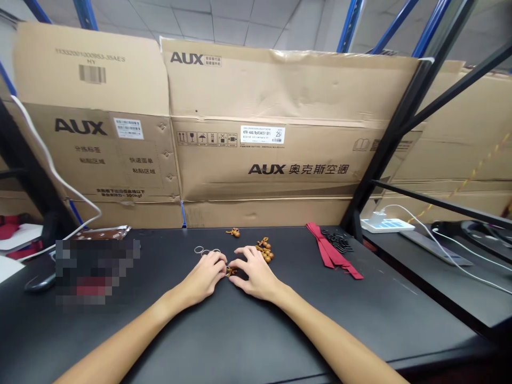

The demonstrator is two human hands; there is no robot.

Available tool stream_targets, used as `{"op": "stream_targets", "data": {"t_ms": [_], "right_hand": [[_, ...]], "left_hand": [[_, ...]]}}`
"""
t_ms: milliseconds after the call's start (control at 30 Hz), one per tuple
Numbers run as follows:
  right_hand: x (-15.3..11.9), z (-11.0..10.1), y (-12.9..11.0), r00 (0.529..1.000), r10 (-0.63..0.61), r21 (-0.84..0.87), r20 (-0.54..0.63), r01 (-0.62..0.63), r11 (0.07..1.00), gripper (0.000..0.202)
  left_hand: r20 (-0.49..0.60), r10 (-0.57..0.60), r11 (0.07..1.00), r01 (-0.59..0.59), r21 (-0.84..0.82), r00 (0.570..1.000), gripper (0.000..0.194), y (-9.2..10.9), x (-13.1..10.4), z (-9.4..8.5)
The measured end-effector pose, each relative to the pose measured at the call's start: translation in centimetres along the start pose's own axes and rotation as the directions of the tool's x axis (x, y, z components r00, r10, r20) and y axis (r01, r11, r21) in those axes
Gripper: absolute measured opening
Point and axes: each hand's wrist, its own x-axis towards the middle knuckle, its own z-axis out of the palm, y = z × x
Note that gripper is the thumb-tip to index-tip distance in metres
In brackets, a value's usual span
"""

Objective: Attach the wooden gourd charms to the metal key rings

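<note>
My left hand (205,278) rests low over the black table, its fingers curled and closed around the edge of a thin metal ring (228,270). Facing it, my right hand (256,276) has its thumb and forefinger bent around a small brown charm with a cord (232,271); the fingers partly hide it. Just beyond the left fingers lie several metal rings (199,249). A pile of brown, gourd-shaped charms (265,252) sits behind the right hand, partly covered by it. One more gourd charm (235,232) lies farther back.
Red strips (334,253) and a heap of small black pieces (339,241) lie at the right. A blurred-out item (96,272) and a brown packet (106,232) are at the left. Cardboard panels (260,186) stand behind the table (224,341). A white power strip (388,225) is far right.
</note>
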Motion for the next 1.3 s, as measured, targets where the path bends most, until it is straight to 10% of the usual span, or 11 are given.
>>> {"op": "stream_targets", "data": {"t_ms": [1300], "right_hand": [[0.2,0.9,0.0,0.999,-0.03,0.098,-0.024,0.032,0.995,0.007]], "left_hand": [[-0.052,-0.007,1.0,0.007,0.015,0.999,0.011,1.4,0.3,0.1]]}}
